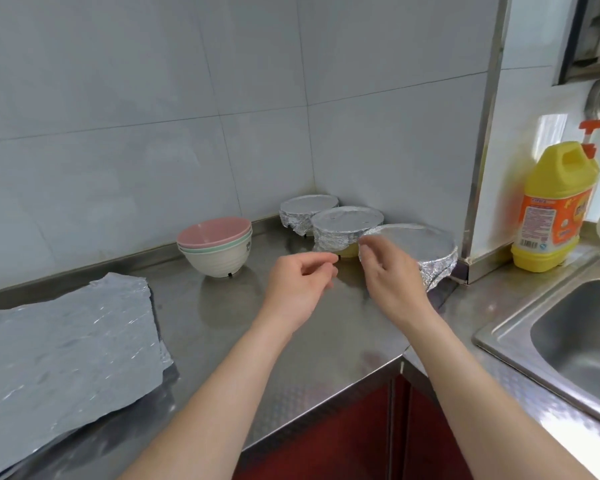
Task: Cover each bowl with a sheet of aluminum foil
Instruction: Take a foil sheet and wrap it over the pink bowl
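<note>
We hold our left hand (300,289) above the brushed stainless-steel counter (222,334), fingers loosely curled, thumb near the forefinger, gripping nothing. Our right hand (392,271) hangs beside it, blurred, its bent fingers at the near-left rim of the nearest round bowl wrapped in crinkled aluminium foil (420,244). We cannot tell whether they pinch the foil or only hover by it.

Two more foil-covered bowls sit behind it toward the tiled corner: the middle one (343,223), with yellow showing under its foil, and the far one (307,206). Left of them stands a stack of uncovered bowls, pink on top, then green and white (215,247). A pile of flat silver foil sheets (66,341) lies at the far left. At the right we see a yellow detergent bottle with an orange pump (555,209) beside a steel sink (575,341).
</note>
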`<state>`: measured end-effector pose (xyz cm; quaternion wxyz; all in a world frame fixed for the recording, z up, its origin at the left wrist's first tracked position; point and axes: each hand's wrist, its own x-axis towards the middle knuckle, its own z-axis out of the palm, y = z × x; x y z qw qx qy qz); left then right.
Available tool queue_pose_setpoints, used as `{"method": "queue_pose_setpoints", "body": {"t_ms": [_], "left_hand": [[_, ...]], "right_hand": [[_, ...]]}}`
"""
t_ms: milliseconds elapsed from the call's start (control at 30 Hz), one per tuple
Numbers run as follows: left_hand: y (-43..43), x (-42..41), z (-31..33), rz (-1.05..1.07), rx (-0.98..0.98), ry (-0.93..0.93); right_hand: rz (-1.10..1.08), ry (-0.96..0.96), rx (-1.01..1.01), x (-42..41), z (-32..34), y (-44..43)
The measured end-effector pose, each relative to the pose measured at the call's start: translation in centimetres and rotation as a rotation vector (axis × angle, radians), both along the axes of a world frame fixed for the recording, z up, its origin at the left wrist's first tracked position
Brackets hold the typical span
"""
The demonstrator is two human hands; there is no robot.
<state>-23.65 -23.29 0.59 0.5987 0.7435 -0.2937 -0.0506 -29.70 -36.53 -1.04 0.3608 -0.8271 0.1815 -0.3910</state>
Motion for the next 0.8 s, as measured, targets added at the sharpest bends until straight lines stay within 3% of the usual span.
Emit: {"method": "queue_pose_setpoints", "body": {"t_ms": [267,333,467,567,667,800], "left_hand": [[13.0,0.1,0.5,0.125,0.084,-0.082],[17.6,1.1,-0.4,0.203,0.231,-0.131],[25.5,2.3,-2.3,0.195,0.770,-0.158],[29.1,2.8,-4.3,0.212,0.965,-0.276],[31.7,3.0,-6.1,0.299,0.938,-0.393],[33.0,3.8,-7.3,0.415,0.911,-0.486]], "right_hand": [[0.451,0.498,-0.099,3.2,-0.1,8.7],[0.541,0.508,-0.087,3.9,-0.4,12.1],[0.676,0.486,0.030,5.7,-1.5,17.6],[0.736,0.516,-0.210,6.7,-2.6,20.3],[0.790,0.607,-0.449,7.6,-3.7,22.8],[0.744,0.614,-0.573,8.6,-4.4,24.1]]}}
